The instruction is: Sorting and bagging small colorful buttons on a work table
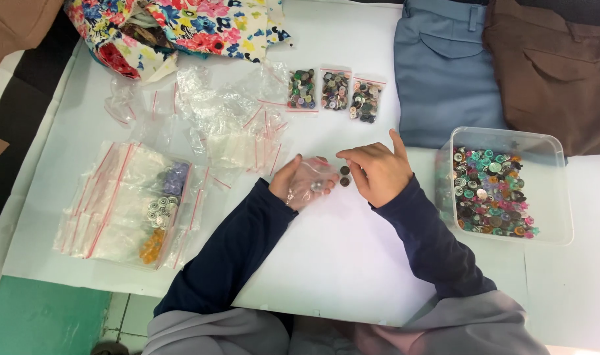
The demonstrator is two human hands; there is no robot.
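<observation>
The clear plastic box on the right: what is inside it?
The clear plastic box holds a heap of mixed buttons, teal, pink, brown and white, filling its left part. Its right part shows bare. Buttons lower in the heap are covered by those above.

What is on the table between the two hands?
Two dark buttons lie between the left hand, which holds a small clear bag, and the right hand. The head view shows it.

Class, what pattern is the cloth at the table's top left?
A bright multicoloured floral print on the cloth, in the head view.
</observation>
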